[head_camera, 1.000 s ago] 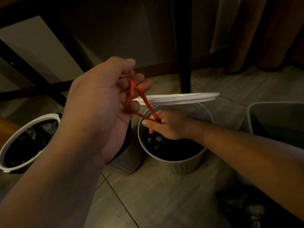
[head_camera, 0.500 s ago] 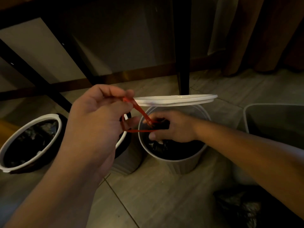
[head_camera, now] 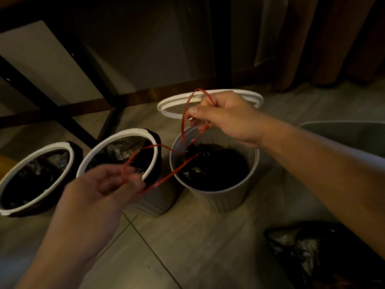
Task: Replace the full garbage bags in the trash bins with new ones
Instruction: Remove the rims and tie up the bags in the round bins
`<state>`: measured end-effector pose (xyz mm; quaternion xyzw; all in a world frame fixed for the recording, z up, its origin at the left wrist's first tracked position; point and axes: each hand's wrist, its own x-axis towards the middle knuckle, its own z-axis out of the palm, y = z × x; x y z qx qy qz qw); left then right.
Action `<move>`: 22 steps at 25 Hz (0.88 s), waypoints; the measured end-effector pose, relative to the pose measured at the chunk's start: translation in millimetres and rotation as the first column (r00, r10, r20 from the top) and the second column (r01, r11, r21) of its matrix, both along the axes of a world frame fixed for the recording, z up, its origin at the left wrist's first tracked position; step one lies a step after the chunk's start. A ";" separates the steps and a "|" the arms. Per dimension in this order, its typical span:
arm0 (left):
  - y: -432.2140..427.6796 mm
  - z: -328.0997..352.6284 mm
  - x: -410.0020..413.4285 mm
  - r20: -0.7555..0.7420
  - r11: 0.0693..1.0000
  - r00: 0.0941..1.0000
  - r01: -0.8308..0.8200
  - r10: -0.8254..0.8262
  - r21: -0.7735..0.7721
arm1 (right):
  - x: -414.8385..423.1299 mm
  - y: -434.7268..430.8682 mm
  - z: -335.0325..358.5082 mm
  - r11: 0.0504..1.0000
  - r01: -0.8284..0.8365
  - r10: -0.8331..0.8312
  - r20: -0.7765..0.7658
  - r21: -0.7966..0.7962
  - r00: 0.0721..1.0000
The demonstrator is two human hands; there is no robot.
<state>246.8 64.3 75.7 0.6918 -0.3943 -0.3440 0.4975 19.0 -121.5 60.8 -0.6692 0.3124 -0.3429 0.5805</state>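
A white ribbed trash bin [head_camera: 220,197] stands on the floor with a full black garbage bag [head_camera: 216,165] inside. Two red drawstring loops [head_camera: 166,178] come out of the bag's gathered mouth. My left hand [head_camera: 104,188] pinches one loop low and to the left, over the neighbouring bin. My right hand [head_camera: 227,117] holds the other loop raised above the bin, together with a white plastic rim ring [head_camera: 168,103]. Two more white-rimmed bins, middle [head_camera: 87,161] and far left [head_camera: 12,180], hold black bags.
A grey rectangular bin [head_camera: 341,138] sits at the right edge. A crumpled black bag [head_camera: 312,249] lies on the tiled floor at the lower right. Dark table legs [head_camera: 220,59] and a curtain [head_camera: 325,38] stand behind the bins.
My left hand dropped low and to the left, stretching its loop. My right hand rose out of the bin with the other loop and the white ring. The view tilted down.
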 end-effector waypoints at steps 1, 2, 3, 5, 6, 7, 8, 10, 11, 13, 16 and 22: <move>5.7 -3.5 -0.3 -0.043 0.999 0.999 0.010 -0.009 0.036 | -0.6 -0.1 3.6 1.000 0.019 -0.019 0.033 0.013 0.999; 10.1 -6.2 -1.7 -0.081 0.998 0.997 0.018 -0.014 0.060 | -1.6 -0.5 6.4 0.999 0.024 -0.025 0.066 0.029 0.997; 13.2 -7.6 -3.9 -0.107 0.998 0.994 0.021 -0.014 0.064 | -2.6 -0.2 8.9 0.998 0.010 -0.016 0.105 0.056 0.994; 15.9 -7.3 -8.9 -0.152 1.000 0.988 -0.009 0.009 -0.003 | -4.5 0.5 12.0 0.990 -0.044 0.017 0.198 0.132 0.980; 15.0 -5.4 -10.9 -0.193 0.997 0.981 -0.043 0.029 -0.070 | -4.4 -0.2 12.6 0.984 -0.069 0.028 0.243 0.163 0.970; 12.9 -3.5 -13.2 -0.254 0.986 0.966 -0.077 0.038 -0.145 | -3.7 -0.8 12.6 0.977 -0.086 0.027 0.286 0.193 0.958; 9.8 -1.3 -15.8 -0.332 0.973 0.943 -0.092 0.017 -0.212 | -2.9 -1.7 12.0 0.971 -0.094 0.018 0.325 0.221 0.946; 2.1 0.9 -20.8 -0.436 0.948 0.891 -0.023 -0.124 -0.317 | -1.3 -3.6 10.5 0.957 -0.099 -0.014 0.384 0.274 0.923; -2.9 -0.2 -23.0 -0.440 0.934 0.873 0.045 -0.209 -0.355 | -0.1 -4.1 11.2 0.951 -0.097 -0.029 0.397 0.294 0.917; -17.0 -3.0 -32.8 -0.405 0.910 0.856 0.163 -0.322 -0.380 | 2.3 -4.0 15.5 0.948 -0.097 -0.027 0.381 0.302 0.924; -46.4 -6.0 -52.1 -0.188 0.917 0.929 0.252 -0.319 -0.308 | 7.9 -3.5 19.7 0.963 -0.119 0.035 0.328 0.240 0.944; -95.0 -5.7 -62.3 0.250 0.867 0.831 0.487 -0.497 0.106 | 20.0 4.6 22.5 0.970 -0.188 0.137 0.291 0.153 0.947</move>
